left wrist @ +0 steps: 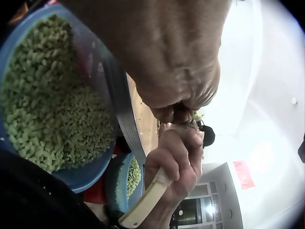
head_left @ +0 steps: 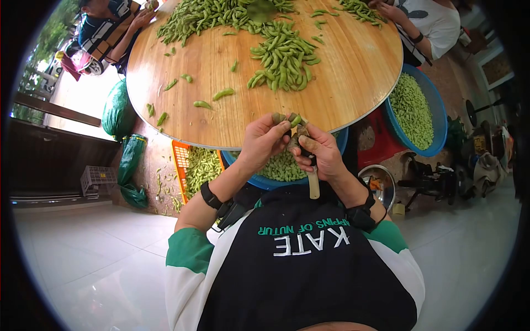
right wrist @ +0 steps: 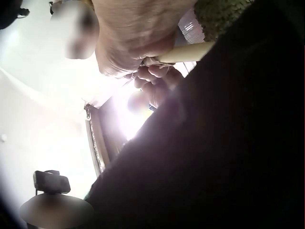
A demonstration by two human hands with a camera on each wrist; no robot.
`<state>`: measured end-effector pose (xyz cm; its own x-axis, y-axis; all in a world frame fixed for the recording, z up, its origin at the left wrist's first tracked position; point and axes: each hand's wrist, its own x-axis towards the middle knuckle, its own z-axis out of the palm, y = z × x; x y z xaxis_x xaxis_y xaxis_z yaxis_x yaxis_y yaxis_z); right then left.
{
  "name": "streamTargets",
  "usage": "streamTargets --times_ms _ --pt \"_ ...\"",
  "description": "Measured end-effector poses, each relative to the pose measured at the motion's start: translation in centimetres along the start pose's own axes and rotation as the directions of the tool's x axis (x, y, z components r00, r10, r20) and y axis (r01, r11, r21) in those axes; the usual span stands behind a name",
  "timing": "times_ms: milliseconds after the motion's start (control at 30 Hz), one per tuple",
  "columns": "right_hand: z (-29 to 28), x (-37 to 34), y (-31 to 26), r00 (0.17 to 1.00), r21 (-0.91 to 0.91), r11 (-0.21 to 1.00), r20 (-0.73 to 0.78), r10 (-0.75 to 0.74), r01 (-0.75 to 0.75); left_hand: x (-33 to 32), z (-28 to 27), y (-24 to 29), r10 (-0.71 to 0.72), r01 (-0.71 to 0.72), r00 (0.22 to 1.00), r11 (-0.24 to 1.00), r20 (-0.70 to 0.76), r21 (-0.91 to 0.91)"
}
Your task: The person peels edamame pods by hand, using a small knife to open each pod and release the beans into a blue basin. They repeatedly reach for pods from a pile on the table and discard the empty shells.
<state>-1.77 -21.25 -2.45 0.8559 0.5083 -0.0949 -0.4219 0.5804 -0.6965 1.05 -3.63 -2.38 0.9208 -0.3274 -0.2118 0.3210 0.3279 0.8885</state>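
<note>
Near the round table's front edge, the left hand pinches a green pod between thumb and fingers. Close against it, the right hand has its fingers curled round a tool with a pale handle that points down toward the body. Most of the tool's other end is hidden by the fingers. In the left wrist view the right hand grips the same pale handle, and the left hand meets it at the fingertips. The right wrist view shows the handle below the right hand.
Pods are heaped on the wooden table, with a few loose ones at left. Beneath the hands stands a blue basin of beans; another blue basin is at right. An orange crate holds pods. Two people sit across the table.
</note>
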Motion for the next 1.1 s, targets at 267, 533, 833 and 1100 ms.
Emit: streamTargets --times_ms 267,533,833,1100 --pt "-0.2 -0.3 -0.2 0.996 -0.05 0.998 -0.091 0.02 -0.025 0.0 0.2 0.2 -0.124 0.123 0.992 0.985 -0.006 -0.118" --pt "-1.9 -0.6 -0.5 0.995 0.112 0.989 0.024 0.094 -0.096 0.6 0.0 -0.1 -0.23 0.284 0.949 0.922 0.217 -0.264" --pt "-2.8 -0.6 0.2 0.985 0.272 0.947 0.066 0.157 -0.169 0.2 -0.3 1.5 0.497 -0.616 0.704 0.07 0.507 0.785" --pt "-1.6 -1.0 -0.2 0.995 0.172 0.98 0.015 0.101 -0.103 -0.6 0.3 1.6 0.104 -0.143 0.99 0.795 0.1 0.59"
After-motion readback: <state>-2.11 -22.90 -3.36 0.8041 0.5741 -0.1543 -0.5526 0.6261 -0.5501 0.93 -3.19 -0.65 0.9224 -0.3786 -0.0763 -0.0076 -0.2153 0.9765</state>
